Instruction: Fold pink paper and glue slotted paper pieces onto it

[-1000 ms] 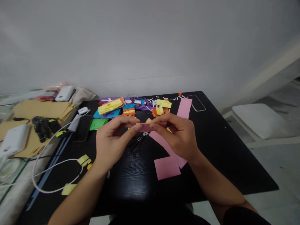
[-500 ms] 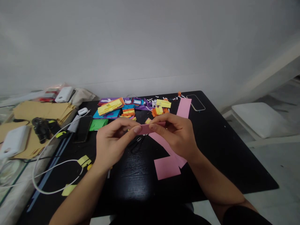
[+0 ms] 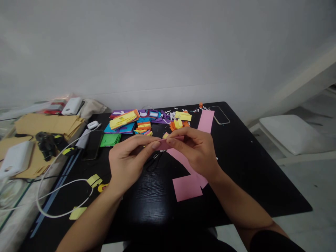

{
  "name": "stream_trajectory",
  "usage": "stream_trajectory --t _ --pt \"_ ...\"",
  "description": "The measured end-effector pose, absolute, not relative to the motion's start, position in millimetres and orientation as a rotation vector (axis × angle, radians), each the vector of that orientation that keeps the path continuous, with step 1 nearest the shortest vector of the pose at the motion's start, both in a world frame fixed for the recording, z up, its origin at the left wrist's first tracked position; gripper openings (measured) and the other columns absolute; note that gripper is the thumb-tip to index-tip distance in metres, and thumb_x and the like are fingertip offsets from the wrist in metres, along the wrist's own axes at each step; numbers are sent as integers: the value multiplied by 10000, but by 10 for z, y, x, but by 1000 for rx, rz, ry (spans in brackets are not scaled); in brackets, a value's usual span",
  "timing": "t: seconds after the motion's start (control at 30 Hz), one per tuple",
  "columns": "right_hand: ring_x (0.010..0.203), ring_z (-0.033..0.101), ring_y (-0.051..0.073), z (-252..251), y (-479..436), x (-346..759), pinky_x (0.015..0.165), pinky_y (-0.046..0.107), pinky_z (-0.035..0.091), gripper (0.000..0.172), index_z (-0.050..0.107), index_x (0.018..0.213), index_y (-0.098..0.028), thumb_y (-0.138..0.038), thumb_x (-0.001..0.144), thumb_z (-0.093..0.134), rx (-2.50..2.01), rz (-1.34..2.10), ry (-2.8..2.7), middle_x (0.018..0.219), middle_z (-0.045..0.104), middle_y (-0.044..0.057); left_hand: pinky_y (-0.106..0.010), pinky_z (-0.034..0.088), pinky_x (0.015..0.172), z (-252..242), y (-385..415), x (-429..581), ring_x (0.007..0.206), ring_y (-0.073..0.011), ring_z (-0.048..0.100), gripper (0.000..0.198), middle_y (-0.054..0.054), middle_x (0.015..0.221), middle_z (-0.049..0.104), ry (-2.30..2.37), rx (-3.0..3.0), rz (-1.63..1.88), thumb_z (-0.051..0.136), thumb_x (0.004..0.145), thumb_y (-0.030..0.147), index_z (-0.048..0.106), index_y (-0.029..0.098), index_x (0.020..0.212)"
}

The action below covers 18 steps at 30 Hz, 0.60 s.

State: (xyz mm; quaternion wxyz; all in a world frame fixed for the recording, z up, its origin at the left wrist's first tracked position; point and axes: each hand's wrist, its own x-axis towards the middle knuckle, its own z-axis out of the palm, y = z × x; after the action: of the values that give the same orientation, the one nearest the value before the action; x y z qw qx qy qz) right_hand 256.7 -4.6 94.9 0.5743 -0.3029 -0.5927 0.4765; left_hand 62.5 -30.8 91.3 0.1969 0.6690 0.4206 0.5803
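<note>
Head view: two hands hold one small pink paper piece (image 3: pixel 163 145) over one pair of scissors (image 3: pixel 153 163), which lies on a black desk (image 3: pixel 262 185). The left hand (image 3: pixel 126 161) is nearly closed, thumb and fingers pinching the piece's left end; the right hand (image 3: pixel 198 150) pinches its right part likewise. To the right of the scissors and nearer the person lies one pink sheet (image 3: pixel 187 188). Also right of them, one pink strip (image 3: pixel 181 159) and, farther off, one pink length (image 3: pixel 206 120) show; whether these join is hidden by the right hand. Left of the scissors are one green stack (image 3: pixel 110 140), one dark phone (image 3: pixel 92 145) and two pale yellow notes (image 3: pixel 94 180) by one white cable (image 3: pixel 52 216). Beyond the scissors sits one yellow bundle (image 3: pixel 124 119), near coloured scraps (image 3: pixel 164 115) too small to count.
</note>
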Motion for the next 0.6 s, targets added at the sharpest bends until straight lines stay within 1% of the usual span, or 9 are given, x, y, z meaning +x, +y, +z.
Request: stream_trajectory --t 0.13,0.23,0.33,0.5,0.53,0.6 --pt "780 757 134 960 -13 2567 739 261 609 63 845 880 -250 -193 862 866 -713 1149 -1389 849 826 -14 -249 653 781 906 -292 616 824 -122 794 181 39 950 860 1203 1884 1616 836 932 166 869 328 1007" --pt "779 741 131 967 -4 2584 725 257 593 36 828 890 -236 -204 882 844 -710 1147 -1450 845 806 -12 -237 644 740 908 -268 606 799 -122 792 158 36 924 858 1197 1868 1568 839 930 177 868 317 999" --pt "809 738 138 950 -5 2604 752 272 592 13 813 920 -228 -218 915 820 -700 1103 -1544 874 805 -4 -218 624 702 905 -262 592 759 -110 775 135 36 886 848 1173 1887 1525 835 933 183 862 300 994" --pt "788 736 151 941 17 2653 730 291 585 34 791 923 -225 -246 947 805 -717 1072 -1650 858 800 -2 -207 603 735 907 -281 574 766 -100 758 110 35 879 839 1156 1951 1489 830 932 179 848 278 977" --pt "804 744 159 957 19 2661 750 302 592 26 786 939 -226 -241 960 789 -723 1031 -1678 875 804 3 -205 598 730 910 -274 571 763 -100 755 102 34 874 837 1159 1945 1488 826 932 181 846 274 968" --pt "922 762 192 997 -6 2654 867 356 604 36 775 984 -223 -203 975 747 -746 811 -1703 984 814 38 -202 587 692 913 -241 557 728 -101 740 72 29 843 827 1179 1897 1507 817 932 191 839 259 933"
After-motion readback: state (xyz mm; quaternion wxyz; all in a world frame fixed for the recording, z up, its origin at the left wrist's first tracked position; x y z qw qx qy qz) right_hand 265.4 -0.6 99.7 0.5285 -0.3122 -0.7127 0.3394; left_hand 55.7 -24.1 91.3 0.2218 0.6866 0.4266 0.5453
